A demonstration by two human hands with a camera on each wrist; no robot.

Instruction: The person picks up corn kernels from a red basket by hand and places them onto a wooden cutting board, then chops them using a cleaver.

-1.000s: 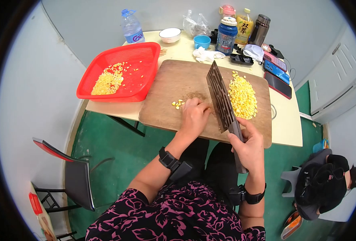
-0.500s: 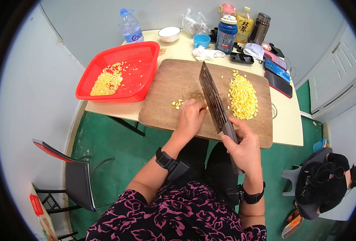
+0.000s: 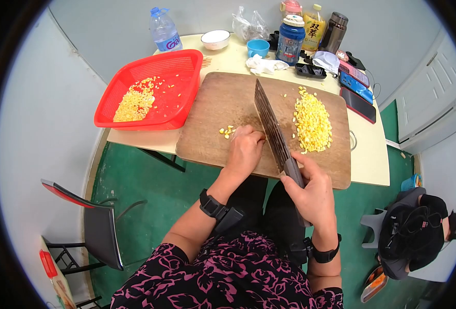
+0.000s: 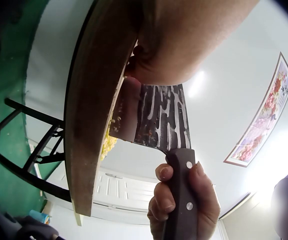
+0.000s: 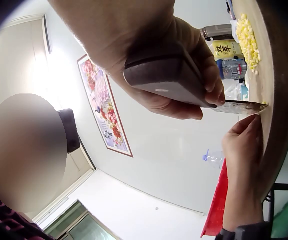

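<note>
Gripping the dark handle [image 3: 293, 172] of the cleaver [image 3: 271, 123], the right hand [image 3: 313, 193] has its fingers curled round one side and its thumb along the other, closed firmly with no slack visible. The left wrist view shows this wrap from the side, with two rivets on the handle between fingers and thumb. The right forearm comes up from the lower right of the head view, and the blade slants up and to the left from the fist, standing on edge rather than lying flat.

The left hand [image 3: 245, 149] rests low on the cutting board [image 3: 222, 103], back of the hand up, with its fingers bent and the tips drawn together just beside the blade. Whether those fingertips pinch a kernel cannot be told. Its forearm angles in from the lower left, a black strap [image 3: 212, 205] round the wrist.

A few yellow corn kernels [image 3: 228, 132] lie on the board just left of the left hand; a larger corn heap [image 3: 312, 123] lies to the right of the cleaver. Beyond the board's left edge, the red basket [image 3: 181, 98] holds more yellow pieces [image 3: 135, 103], gathered mostly on its left side.
</note>
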